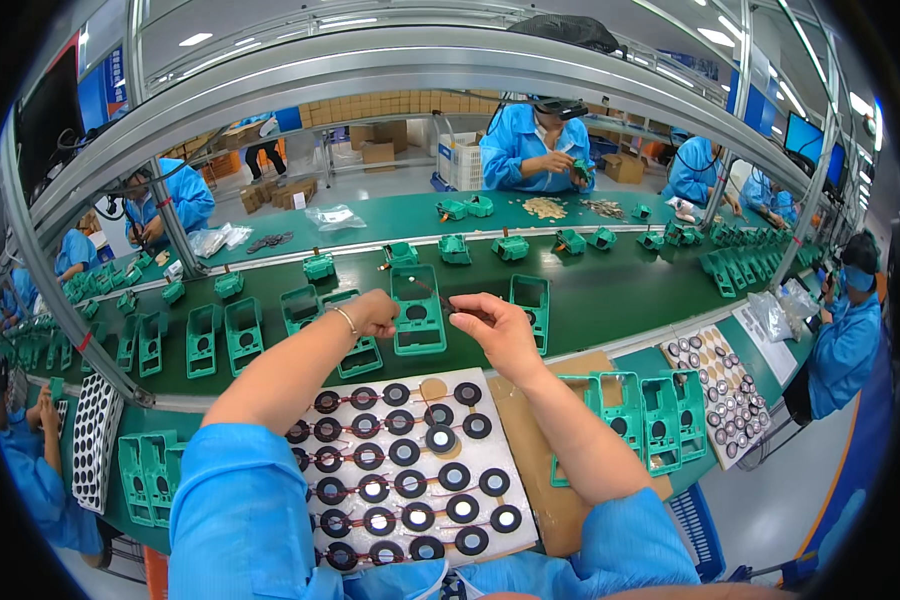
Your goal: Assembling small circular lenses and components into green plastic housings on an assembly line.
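Head view: one green housing (418, 330) lies on the dark green belt (620, 305), directly between the person's two hands. The left hand (375, 312) is curled beside its left edge; whether it grips anything cannot be told. The right hand (495, 325), at the right edge, pinches a small dark piece (448, 306) between thumb and fingers. Similar housings (243, 335) stand along the belt to the left, and smaller green parts (455, 248) sit along its far side. Near the person, below the hands, a white tray (490, 450) bears rows of black discs (404, 452), many with reddish leads. Right of it lies a cardboard sheet (560, 525), with several green frames (625, 412) at its far right. Beyond the belt, a co-worker (530, 150) in blue handles a green part behind a pile of tan pieces (544, 207).
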A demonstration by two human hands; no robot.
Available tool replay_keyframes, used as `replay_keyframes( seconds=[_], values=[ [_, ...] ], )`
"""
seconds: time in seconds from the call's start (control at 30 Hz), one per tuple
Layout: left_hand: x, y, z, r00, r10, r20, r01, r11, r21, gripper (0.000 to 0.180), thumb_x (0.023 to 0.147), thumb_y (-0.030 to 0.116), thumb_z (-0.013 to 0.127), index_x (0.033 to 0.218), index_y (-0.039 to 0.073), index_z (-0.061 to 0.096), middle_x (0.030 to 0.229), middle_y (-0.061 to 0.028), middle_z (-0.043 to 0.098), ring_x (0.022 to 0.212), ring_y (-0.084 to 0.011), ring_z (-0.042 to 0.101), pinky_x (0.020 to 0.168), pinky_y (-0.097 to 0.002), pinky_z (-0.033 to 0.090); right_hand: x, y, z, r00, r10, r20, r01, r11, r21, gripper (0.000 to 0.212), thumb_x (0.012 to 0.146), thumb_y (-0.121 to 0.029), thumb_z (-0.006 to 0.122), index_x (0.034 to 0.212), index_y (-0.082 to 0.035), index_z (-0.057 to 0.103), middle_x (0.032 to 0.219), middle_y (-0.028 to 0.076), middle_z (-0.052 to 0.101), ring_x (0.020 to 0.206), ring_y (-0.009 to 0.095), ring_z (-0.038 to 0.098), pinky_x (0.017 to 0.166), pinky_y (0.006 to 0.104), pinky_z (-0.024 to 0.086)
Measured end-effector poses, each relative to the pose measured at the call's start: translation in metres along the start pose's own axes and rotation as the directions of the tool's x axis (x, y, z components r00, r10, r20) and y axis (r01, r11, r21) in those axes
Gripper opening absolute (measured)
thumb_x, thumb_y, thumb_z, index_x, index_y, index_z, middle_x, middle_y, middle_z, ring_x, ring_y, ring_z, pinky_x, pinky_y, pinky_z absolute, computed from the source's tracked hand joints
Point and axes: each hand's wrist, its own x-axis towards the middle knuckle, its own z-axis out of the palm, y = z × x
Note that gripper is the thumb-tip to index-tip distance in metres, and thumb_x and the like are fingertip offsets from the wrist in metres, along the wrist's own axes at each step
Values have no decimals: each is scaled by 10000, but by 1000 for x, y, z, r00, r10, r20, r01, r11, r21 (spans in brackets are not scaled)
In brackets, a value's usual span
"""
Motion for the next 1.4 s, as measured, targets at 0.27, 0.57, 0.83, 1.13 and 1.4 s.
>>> replay_keyframes(
  seconds=[0.27,0.57,0.83,1.13,1.4],
  values=[
    [-157,9,-2,946,287,152,-227,920,-320,130,842,43,521,946,-30,491,681,-16,454,534,-106,490,541,-274,552,-16,-36,21,823,-553,127,528,664,-529,253,688,-72,697,934,-66,635,934,63,618,852,258,509,708,342,459],
    [-246,-16,9,890,403,212,-304,873,-381,267,874,101,541,1065,-65,455,807,-53,461,674,-110,547,642,-271,584,-52,-61,41,710,-647,277,655,463,-597,303,622,-42,714,917,-77,651,984,61,613,815,252,495,650,325,457],
    [-258,-22,15,860,453,235,-337,849,-406,253,878,96,534,1047,-73,453,801,-47,454,657,-95,538,630,-276,581,-66,-70,36,673,-657,339,686,383,-619,327,616,-48,712,936,-82,651,1004,69,615,800,257,497,628,319,461],
    [-254,-26,21,857,446,258,-333,861,-384,277,879,94,527,1092,-63,446,710,-25,486,625,-94,544,634,-274,579,-72,-70,31,693,-626,357,667,369,-647,321,627,-53,709,941,-108,664,1029,42,618,802,246,481,612,301,465],
    [-258,-19,23,854,428,297,-319,880,-352,278,889,103,515,1100,-62,441,709,-28,489,624,-96,549,641,-279,578,-72,-68,21,653,-633,416,696,285,-659,339,622,-23,673,948,-113,664,1041,49,616,777,245,470,595,291,453]
  ],
)
